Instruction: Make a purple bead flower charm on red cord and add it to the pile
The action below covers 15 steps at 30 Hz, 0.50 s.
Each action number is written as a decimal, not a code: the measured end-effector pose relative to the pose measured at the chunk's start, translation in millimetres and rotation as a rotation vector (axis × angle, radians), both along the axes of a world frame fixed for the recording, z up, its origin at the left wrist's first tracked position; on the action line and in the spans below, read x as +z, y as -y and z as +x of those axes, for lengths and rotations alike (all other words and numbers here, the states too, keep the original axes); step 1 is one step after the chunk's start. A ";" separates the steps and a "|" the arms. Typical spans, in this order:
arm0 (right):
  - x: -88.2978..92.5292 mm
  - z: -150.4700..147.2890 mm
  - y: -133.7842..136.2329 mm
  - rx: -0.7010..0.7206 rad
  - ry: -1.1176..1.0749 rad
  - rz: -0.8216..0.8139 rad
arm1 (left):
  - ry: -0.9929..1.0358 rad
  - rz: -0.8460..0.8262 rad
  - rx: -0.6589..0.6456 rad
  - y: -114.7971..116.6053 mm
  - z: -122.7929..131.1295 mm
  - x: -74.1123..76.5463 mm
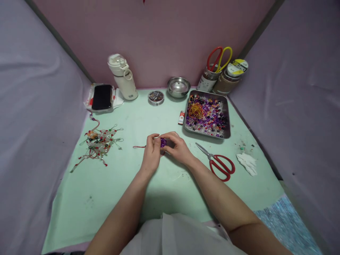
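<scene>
Between my two hands is a small cluster of purple beads (163,142), partly covered by my fingers. My left hand (152,150) is closed around its left side, thumb pressed against it. From the other side my right hand (175,146) pinches it with thumb and fingers. A thin red cord (138,147) ends in a loop that sticks out left of my left hand, and a bit of red cord shows below the beads. Red-handled scissors (215,161) lie to the right of my right hand, blades slightly apart.
A metal tray (207,134) of loose beads and yellow thread stands at right, beside a lighter (181,118). Finished-looking beaded strings (99,143) lie left. Along the back are a phone (102,97), bottle (124,79), round case (156,97), steel bowl (179,87) and jars (226,83). Crumpled tissue (247,163) lies right.
</scene>
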State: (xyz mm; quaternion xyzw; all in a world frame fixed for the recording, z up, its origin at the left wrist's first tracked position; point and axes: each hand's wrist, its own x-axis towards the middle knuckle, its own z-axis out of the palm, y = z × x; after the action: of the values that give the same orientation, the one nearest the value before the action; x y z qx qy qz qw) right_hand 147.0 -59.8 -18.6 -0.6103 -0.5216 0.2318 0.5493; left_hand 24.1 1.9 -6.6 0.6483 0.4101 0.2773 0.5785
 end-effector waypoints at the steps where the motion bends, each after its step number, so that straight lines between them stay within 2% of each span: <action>1: 0.6 -0.2 0.2 -0.003 0.025 0.007 | 0.043 -0.060 -0.007 -0.4 0.9 -1.4; 5: 2.6 -1.4 2.0 -0.021 0.044 -0.026 | 0.146 -0.215 -0.029 -2.0 2.9 -5.7; 8: 5.4 -0.3 4.1 -0.024 0.020 -0.079 | 0.161 -0.210 -0.018 -4.4 2.7 -8.9; 11: 8.3 4.0 5.5 0.000 0.032 -0.048 | 0.206 -0.214 -0.007 -7.5 2.1 -12.5; 15: 9.4 8.9 5.9 -0.060 0.141 -0.021 | 0.215 -0.212 -0.003 -9.1 2.1 -15.0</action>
State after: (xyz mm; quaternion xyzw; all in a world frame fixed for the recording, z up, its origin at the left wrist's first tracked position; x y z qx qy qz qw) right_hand 155.9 -65.7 -9.2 -0.6463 -0.5378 0.1772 0.5116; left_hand 26.1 11.1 -21.6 0.5506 0.3718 0.2996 0.6847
